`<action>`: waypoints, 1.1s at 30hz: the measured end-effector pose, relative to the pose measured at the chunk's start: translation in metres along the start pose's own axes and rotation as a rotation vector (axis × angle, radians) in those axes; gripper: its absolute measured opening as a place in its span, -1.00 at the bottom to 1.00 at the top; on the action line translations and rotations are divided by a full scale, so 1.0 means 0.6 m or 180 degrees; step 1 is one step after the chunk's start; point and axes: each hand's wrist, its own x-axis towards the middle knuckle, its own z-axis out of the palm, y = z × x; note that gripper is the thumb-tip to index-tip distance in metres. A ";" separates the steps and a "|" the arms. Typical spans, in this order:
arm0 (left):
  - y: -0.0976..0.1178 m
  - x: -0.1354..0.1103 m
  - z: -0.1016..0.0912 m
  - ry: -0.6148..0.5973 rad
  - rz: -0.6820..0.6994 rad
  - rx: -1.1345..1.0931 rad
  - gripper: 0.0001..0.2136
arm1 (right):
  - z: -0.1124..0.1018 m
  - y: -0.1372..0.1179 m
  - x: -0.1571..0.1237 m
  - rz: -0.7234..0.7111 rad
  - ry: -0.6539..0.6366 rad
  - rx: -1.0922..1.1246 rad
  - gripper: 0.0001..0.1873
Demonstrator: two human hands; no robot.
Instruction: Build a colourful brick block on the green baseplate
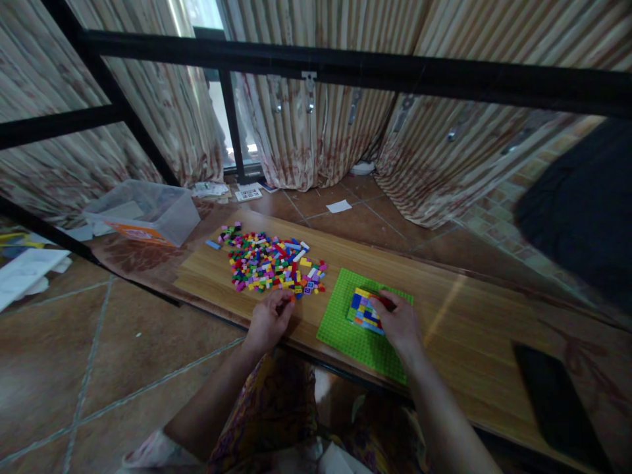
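A green baseplate (340,322) lies on the wooden board, bearing a low block of multicoloured toy bricks (364,308). My right hand (402,322) reaches over the right side of that block, its fingers closed at a red brick (388,305); the palm hides part of the build. To the left, my left hand (270,320) is held at the board's near edge, thumb and fingers pinched on a small orange brick (291,299). Just beyond it spreads a loose pile of small bricks (269,260) in many colours.
The long wooden board (444,309) carries a dark flat phone-like object (557,395) at its right end. A clear plastic bin (172,214) stands behind the left end. Black metal bars (345,69) cross in front of striped curtains. Papers (338,207) lie on the tiled floor.
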 end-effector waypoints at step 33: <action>-0.004 0.000 0.002 0.0038 0.0163 -0.0008 -0.86 | -0.058 0.027 -0.120 0.0437 0.0400 0.0494 -0.51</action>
